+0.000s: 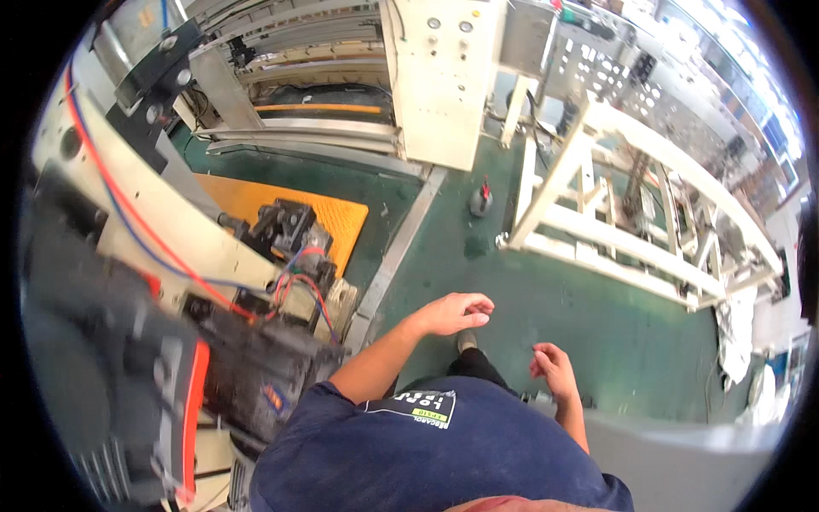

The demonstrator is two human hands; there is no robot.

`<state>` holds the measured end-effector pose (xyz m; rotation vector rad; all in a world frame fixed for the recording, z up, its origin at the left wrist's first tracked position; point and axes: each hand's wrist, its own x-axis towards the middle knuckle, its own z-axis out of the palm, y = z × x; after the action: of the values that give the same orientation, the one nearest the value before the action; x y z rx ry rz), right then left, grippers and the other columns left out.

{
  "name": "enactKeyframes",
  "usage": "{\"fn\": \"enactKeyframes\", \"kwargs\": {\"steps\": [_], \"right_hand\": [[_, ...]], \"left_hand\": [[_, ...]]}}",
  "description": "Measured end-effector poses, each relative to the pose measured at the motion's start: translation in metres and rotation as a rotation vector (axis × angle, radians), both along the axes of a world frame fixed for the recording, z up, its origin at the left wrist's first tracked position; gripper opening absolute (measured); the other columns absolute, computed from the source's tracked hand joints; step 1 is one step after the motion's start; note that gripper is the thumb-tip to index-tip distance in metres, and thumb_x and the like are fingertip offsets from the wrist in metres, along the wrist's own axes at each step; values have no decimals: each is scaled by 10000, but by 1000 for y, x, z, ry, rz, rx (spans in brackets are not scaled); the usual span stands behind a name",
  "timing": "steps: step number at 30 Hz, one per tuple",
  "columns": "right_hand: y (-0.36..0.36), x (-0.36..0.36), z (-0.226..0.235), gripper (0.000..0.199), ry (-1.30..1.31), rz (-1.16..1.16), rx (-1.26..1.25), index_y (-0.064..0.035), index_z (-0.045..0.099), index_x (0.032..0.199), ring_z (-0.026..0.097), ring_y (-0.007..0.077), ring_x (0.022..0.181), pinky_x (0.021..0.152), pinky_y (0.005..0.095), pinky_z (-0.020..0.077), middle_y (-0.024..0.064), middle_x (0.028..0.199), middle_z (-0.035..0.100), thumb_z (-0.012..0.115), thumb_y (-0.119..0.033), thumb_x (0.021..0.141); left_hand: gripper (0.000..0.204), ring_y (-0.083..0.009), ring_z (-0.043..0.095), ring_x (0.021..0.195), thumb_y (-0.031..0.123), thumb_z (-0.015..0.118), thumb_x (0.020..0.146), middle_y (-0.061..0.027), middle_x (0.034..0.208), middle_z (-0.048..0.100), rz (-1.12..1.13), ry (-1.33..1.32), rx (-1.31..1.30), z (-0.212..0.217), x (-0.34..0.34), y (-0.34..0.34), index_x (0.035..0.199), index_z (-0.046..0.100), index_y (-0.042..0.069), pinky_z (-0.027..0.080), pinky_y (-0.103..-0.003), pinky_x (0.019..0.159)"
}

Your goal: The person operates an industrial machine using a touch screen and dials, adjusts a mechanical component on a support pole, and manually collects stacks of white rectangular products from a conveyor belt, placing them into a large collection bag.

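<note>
Left hand and right hand hang half-open, empty; a careless step could topple the bottle near the frame's corner.

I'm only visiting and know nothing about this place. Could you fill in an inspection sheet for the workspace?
Surface: green floor, with a darker patch near a container.
Things in hand: nothing seen.
Clutter: small grey container with a red top on the floor; white cloth-like material at the far right.
Hands: left hand and right hand bare, apart, fingers loosely curled.
Cables: red and blue lines along the cream machine at left.
Surroundings: yellow platform, cream cabinet ahead, cream metal frame at right.
</note>
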<state>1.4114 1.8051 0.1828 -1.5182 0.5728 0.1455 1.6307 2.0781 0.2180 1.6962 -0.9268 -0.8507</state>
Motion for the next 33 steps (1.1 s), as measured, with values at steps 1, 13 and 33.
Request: {"fn": "enactKeyframes", "kwargs": {"steps": [1,13,33], "right_hand": [[-19,33,-2,223,-5,-33,-22,19,627,1157,620,134,682,613,280,510,60,819,663,596,-152,1017],[-15,676,95,247,-384,341,-229,51,587,1198,564,101,679,605,273,481,34,775,604,586,-104,1006],[176,1221,334,516,-1240,590,-977,-25,558,1389,617,373,1191,1038,428,481,200,1296,645,693,-107,898]], "left_hand": [[387,-217,656,1150,267,635,1007,-102,1234,701,26,-3,-80,7,44,-5,1311,611,28,507,-383,1012],[346,-178,649,1128,212,617,1029,-104,1245,686,624,390,-249,-31,357,65,1295,606,-9,499,-338,1012],[346,-188,659,1070,172,684,932,-95,1165,701,702,-308,-346,166,918,155,1234,642,9,508,-345,977]]}}
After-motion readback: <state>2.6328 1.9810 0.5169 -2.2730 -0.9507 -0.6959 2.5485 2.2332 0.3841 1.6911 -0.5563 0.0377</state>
